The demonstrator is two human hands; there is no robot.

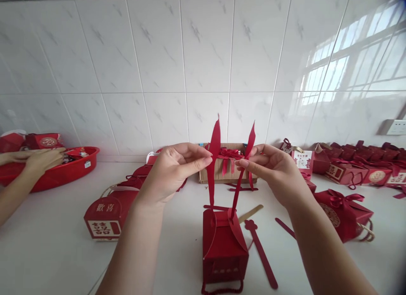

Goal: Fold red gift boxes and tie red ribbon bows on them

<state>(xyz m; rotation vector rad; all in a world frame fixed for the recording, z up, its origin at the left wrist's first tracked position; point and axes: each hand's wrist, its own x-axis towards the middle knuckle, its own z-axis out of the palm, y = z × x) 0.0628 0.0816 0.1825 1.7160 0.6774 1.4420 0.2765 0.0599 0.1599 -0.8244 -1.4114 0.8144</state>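
A red gift box (225, 244) with a folded top stands on the white table below my hands. Two ends of a red ribbon (210, 183) rise from slots in its top. My left hand (179, 166) pinches the left end between thumb and fingertips. The other end is pinched in my right hand (266, 164), level with the left and a little apart from it. Both ribbon tips stick up above my fingers. A red cord handle (222, 290) hangs at the box's front base.
Red card strips (261, 255) lie right of the box. Behind stands a cardboard box (206, 170) with ribbons. Gift boxes fill the left (106, 219) and right (344, 210). Another person's hands (41, 162) reach over a red basin (76, 166) at far left.
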